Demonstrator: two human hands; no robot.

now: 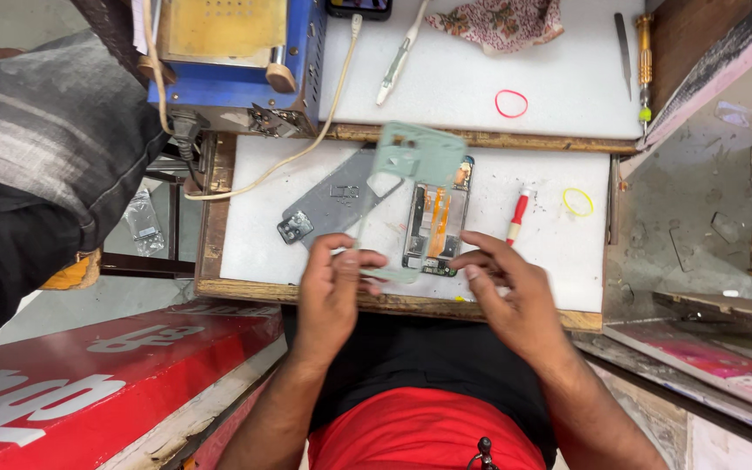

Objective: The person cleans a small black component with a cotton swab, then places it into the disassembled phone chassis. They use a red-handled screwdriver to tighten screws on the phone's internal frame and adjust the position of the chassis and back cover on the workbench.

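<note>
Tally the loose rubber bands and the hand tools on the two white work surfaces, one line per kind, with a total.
Rubber bands: 2, a red rubber band and a yellow rubber band.
Screwdrivers: 2, a red-handled screwdriver and a brass-coloured screwdriver.
Tweezers: 1, grey tweezers.
White pen-shaped tool: 1.
Total: 6.

A long red signboard with large white lettering is seen at the lower left, laid slanted below the edge of the white worktop. A small clear plastic bag is seen on the floor left of the worktop, beneath the blue machine. The dark screen of a black phone is partly shown at the top edge, cut off by the frame.
</note>
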